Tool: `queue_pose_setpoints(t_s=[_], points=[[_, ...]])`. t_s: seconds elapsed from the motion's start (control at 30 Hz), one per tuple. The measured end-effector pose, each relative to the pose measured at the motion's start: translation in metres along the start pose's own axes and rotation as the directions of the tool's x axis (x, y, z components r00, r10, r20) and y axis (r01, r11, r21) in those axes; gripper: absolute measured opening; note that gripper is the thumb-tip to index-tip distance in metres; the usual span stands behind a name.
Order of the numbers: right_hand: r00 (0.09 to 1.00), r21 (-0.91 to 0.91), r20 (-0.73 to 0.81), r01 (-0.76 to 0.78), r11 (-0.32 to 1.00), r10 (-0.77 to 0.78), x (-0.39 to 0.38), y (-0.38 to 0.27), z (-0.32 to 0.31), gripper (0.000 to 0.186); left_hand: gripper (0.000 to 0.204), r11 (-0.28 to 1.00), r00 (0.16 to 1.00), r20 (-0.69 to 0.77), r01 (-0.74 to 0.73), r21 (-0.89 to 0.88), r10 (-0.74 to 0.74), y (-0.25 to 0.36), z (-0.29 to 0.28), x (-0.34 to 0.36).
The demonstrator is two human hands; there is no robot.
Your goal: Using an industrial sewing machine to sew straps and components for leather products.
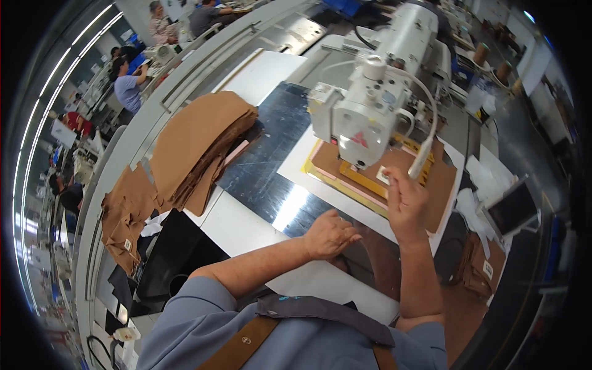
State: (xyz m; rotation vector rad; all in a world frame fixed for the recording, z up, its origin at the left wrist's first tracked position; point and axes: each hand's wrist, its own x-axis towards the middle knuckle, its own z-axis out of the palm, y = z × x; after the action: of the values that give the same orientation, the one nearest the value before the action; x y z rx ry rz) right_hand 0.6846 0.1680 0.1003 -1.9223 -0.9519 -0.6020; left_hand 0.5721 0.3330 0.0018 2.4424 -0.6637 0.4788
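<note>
My right hand (pixel 407 202) pinches a small white label (pixel 383 175) between thumb and forefinger, over the yellow clamp frame (pixel 364 180) under the sewing machine head (pixel 364 132). Beneath the frame lies a brown fabric panel (pixel 327 159), its near edge showing pink and yellow strips, on a white sheet (pixel 295 161). My left hand (pixel 333 235) is curled closed above the near edge of the shiny metal plate (pixel 246 179), apart from the fabric. Nothing shows sticking out of its fingers.
A thick stack of brown fabric pieces (pixel 200 139) lies at the left, beside crumpled brown pieces (pixel 129 209). A small dark screen (pixel 513 206) and more folded brown pieces (pixel 478 265) are at the right. Thread cones (pixel 502 73) stand behind. Other people work at the far left.
</note>
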Motion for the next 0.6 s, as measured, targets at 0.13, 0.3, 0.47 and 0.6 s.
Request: queue_pose_setpoints(t_s=[0.13,0.3,0.47,0.6], points=[[0.995,-0.009,0.098,0.025,1.0,-0.024,-0.033,-0.015,-0.003,0.017,0.024,0.991,0.951,0.307,-0.079,0.106,0.043,-0.001,-0.031,-0.002],[0.992,-0.044,0.126,0.016,0.999,-0.01,-0.086,-0.01,-0.001,0.024,0.052,0.925,0.975,0.095,-0.222,0.308,0.203,0.017,-0.078,0.04],[0.996,0.001,0.077,-0.049,0.999,0.049,-0.097,-0.019,-0.011,0.019,0.037,0.829,0.844,0.359,-0.499,0.252,0.399,0.013,-0.094,0.091],[0.969,0.257,0.1,-0.246,0.934,0.228,-0.103,-0.025,-0.019,0.013,0.015,0.858,0.821,0.337,-0.509,0.066,0.461,0.02,-0.095,0.099]])
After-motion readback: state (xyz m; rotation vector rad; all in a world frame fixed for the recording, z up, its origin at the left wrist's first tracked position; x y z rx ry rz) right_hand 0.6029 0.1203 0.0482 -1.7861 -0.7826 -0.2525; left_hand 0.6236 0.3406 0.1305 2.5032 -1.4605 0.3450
